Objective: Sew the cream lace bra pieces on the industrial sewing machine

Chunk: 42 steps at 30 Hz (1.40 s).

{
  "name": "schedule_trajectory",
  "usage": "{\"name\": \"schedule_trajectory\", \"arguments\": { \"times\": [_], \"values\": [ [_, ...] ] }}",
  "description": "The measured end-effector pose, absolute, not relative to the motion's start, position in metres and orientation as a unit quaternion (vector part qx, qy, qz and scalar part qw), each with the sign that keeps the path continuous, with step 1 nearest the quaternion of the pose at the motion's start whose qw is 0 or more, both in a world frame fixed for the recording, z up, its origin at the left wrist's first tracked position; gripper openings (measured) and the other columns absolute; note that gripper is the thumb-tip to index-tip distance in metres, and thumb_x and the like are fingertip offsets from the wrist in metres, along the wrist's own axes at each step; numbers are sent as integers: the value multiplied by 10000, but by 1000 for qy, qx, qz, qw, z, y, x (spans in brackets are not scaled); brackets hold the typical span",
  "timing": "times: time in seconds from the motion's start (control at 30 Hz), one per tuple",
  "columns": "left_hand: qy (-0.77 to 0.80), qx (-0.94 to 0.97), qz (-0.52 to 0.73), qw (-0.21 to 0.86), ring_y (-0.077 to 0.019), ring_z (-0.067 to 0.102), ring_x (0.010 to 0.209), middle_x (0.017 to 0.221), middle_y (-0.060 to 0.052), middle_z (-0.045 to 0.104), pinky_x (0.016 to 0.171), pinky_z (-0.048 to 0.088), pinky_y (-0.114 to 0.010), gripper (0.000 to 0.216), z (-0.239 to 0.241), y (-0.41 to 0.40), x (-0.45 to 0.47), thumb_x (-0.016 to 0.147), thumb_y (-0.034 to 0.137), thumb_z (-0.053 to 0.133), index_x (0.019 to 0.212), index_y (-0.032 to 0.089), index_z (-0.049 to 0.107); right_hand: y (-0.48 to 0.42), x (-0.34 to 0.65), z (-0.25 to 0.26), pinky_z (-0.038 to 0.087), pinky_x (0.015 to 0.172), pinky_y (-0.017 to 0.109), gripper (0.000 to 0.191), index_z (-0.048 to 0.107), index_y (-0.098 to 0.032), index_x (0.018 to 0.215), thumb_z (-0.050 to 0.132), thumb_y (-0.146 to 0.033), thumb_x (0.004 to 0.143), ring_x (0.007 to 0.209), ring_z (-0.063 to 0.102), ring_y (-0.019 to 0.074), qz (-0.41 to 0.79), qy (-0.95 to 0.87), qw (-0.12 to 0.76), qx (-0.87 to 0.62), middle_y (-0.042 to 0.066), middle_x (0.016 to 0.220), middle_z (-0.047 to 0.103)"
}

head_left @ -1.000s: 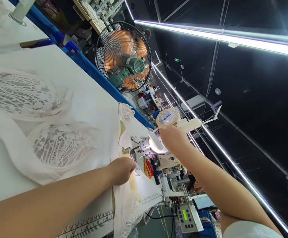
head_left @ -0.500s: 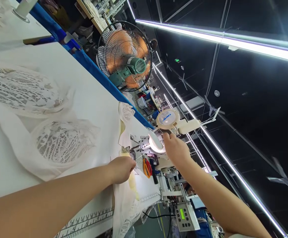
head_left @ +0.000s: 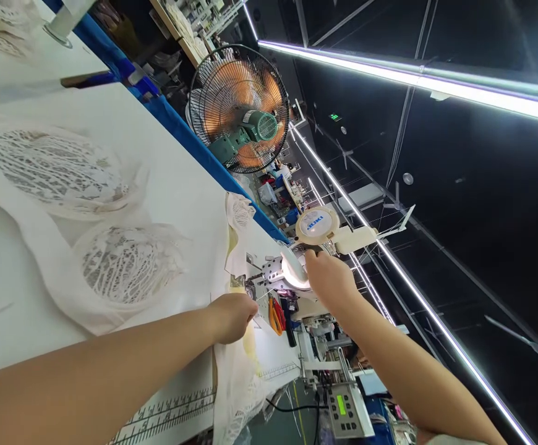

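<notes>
My left hand (head_left: pixel 234 316) is closed in a pinch beside the needle area of a sewing machine (head_left: pixel 276 274). A thin pale thread seems to run from its fingertips toward the machine. My right hand (head_left: pixel 331 279) is raised at the machine's upper part, below the round cover marked JUKI (head_left: pixel 316 222). Its fingers are curled together, and what they hold is hidden. White lace fabric (head_left: pixel 239 383) hangs over the table edge under my left hand. Another strip of lace fabric (head_left: pixel 239 232) lies beyond the needle area.
Lace-cupped white garment pieces (head_left: pixel 60 272) lie on the white table (head_left: pixel 171 185). Orange-handled scissors (head_left: pixel 276 316) stand by the machine. A control box (head_left: pixel 345 411) is below right. Behind the blue table edge (head_left: pixel 190 145) stands a large fan (head_left: pixel 239 111). A printed ruler (head_left: pixel 171 411) marks the near edge.
The whole view has shifted slightly right. Both hands keep nearly the same places at the machine, with fingers still closed.
</notes>
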<state>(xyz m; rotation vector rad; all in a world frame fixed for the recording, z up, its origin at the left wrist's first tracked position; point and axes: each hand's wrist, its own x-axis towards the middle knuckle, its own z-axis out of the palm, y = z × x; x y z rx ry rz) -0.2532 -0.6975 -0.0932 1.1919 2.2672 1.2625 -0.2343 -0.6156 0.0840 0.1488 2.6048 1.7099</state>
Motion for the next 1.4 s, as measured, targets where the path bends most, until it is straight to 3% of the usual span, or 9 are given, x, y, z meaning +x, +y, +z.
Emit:
{"name": "schedule_trajectory", "arguments": {
  "times": [0.47,0.83,1.03,1.13,1.23,1.4],
  "values": [
    [782,423,439,130,-164,449,603,613,9,427,534,327,-281,265,-92,-700,-252,588,-34,492,570,186,345,-610,-227,76,488,591,246,159,555,-114,974,420,-77,898,777,692,201,542,839,3,56,158,929,653],
    [785,424,433,130,-197,524,684,710,-23,537,552,340,-286,238,-93,-701,-250,622,-33,484,604,184,385,-606,-233,77,457,578,265,211,574,-102,972,378,-69,902,777,687,221,541,840,-15,48,170,927,654],
    [778,434,421,167,-192,506,657,700,-21,514,529,342,-276,246,-89,-700,-255,597,-27,506,605,185,383,-600,-235,91,379,533,242,164,590,-164,965,431,-172,926,774,665,183,522,853,13,-2,85,922,679],
    [776,435,424,170,-182,491,648,683,-15,499,527,337,-271,256,-89,-701,-256,604,-32,500,596,185,364,-597,-225,104,403,603,240,236,568,-178,1075,361,-218,967,844,657,167,485,874,-4,-26,66,1020,682],
    [778,428,433,155,-174,481,651,665,-7,475,549,332,-275,270,-90,-702,-253,634,-36,485,589,186,337,-595,-216,118,409,656,237,252,555,-169,1115,355,-215,968,864,649,163,437,898,-33,-41,58,994,692],
    [785,412,443,131,-155,428,611,642,4,440,549,296,-272,274,-91,-701,-249,684,-25,462,580,183,318,-595,-219,128,331,542,265,260,594,-204,982,340,-261,970,787,646,180,516,855,-32,33,41,916,692]
  ]
}}
